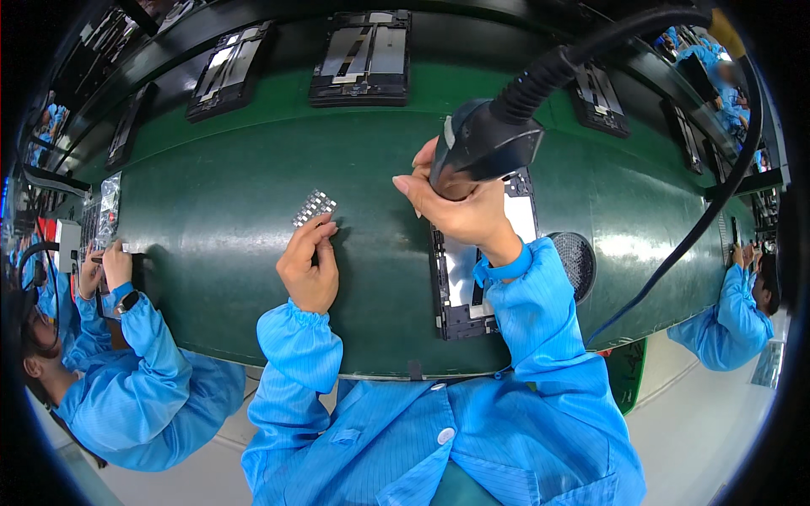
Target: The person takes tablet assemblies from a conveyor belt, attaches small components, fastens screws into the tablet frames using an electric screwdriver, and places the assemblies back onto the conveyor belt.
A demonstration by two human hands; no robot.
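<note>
My left hand point(309, 268) pinches a small sheet of silver and black pieces point(315, 207) between thumb and fingers, just above the green mat. My right hand point(469, 211) is wrapped round a thick black corded electric screwdriver point(492, 139); its tip is hidden. Under my right hand and forearm lies an opened tablet-like device point(453, 291) with a black frame and silver plates, partly covered by my arm. A blue strap point(506, 266) circles my right wrist.
A round black dish point(574, 263) stands right of the device. The screwdriver's cable point(709, 215) loops down the right side. More opened devices point(361, 59) line the far shelf. Co-workers in blue sit at left point(143, 388) and right point(727, 325).
</note>
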